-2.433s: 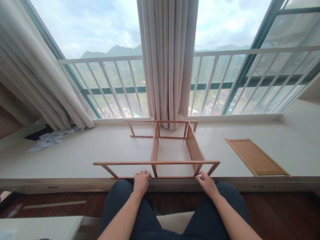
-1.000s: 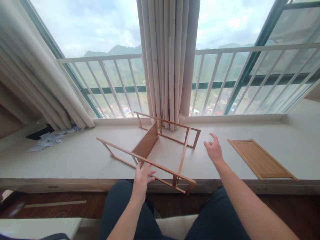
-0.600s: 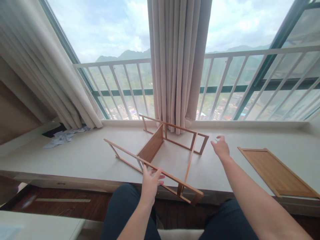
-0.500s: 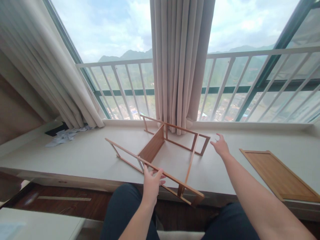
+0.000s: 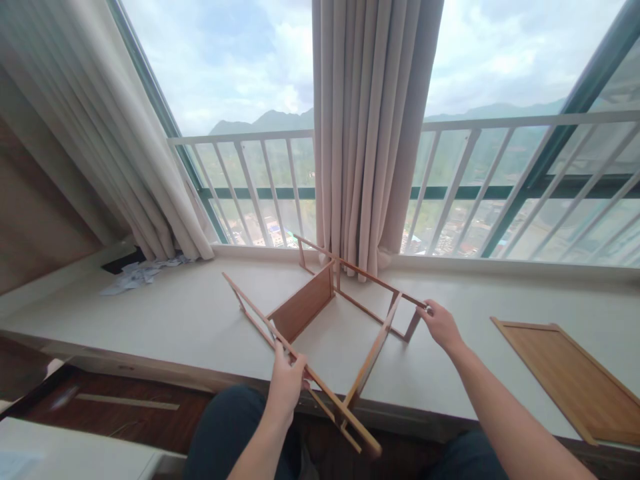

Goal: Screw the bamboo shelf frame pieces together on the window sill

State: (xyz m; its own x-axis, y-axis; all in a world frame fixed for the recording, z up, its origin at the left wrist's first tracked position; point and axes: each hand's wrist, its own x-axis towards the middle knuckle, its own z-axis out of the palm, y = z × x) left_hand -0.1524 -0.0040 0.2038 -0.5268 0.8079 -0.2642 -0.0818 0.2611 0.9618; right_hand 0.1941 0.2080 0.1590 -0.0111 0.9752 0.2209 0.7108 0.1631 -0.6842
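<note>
Right hand has closed onto the far rail of the wooden frame; left hand grips the near one. Panel lies apart.

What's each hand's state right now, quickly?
Left hand: closed, holding the wooden frame by its near side.
Right hand: closed, holding the same frame's far right corner.

The right hand now grips the wooden frame by one corner.

brown frame, tan panel, beige curtains, white sill
</note>
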